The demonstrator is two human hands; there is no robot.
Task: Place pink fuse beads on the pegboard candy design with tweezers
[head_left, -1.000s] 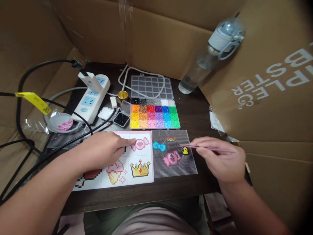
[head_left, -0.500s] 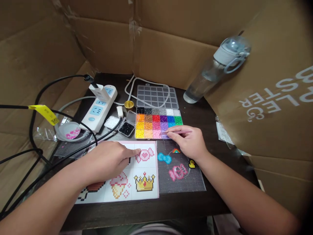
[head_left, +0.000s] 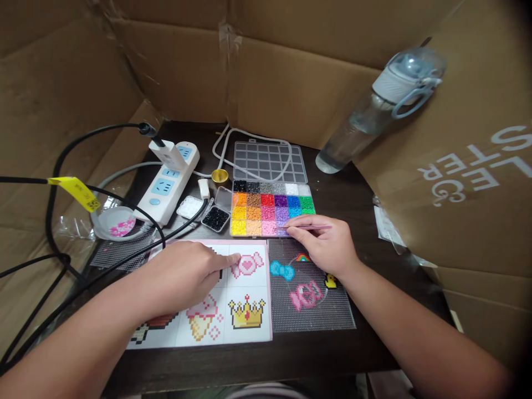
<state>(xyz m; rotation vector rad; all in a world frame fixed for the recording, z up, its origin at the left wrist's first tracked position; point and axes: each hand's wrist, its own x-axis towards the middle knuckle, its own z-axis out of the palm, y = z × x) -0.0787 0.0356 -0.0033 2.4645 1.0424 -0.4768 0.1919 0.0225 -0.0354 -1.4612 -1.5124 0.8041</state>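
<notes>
My left hand (head_left: 189, 271) rests on the pattern sheet (head_left: 249, 284), index finger stretched out so its tip touches beside the pink candy picture (head_left: 248, 265); nothing is in it and its other fingers curl under. Between the fingers of my right hand (head_left: 326, 241) is a pair of pink tweezers (head_left: 312, 226), pointing left. Their tips are at the pink compartment of the bead box (head_left: 274, 236); whether they grip a bead is too small to tell. Below that hand, a pink bead candy (head_left: 306, 295) lies on the clear pegboard (head_left: 316, 321) with a blue bead bow (head_left: 282, 271).
A power strip (head_left: 162, 185) with black cables (head_left: 54, 221) crosses the left side. Small boxes of white beads (head_left: 191, 206) and black beads (head_left: 215, 219) stand near a gold cup (head_left: 219, 177). A water bottle (head_left: 361, 127) leans at back right against cardboard walls (head_left: 291, 83).
The view has shifted slightly. The tweezer tips have moved a little right within the pink beads, and my right hand with them. My left finger stays by the candy picture.
</notes>
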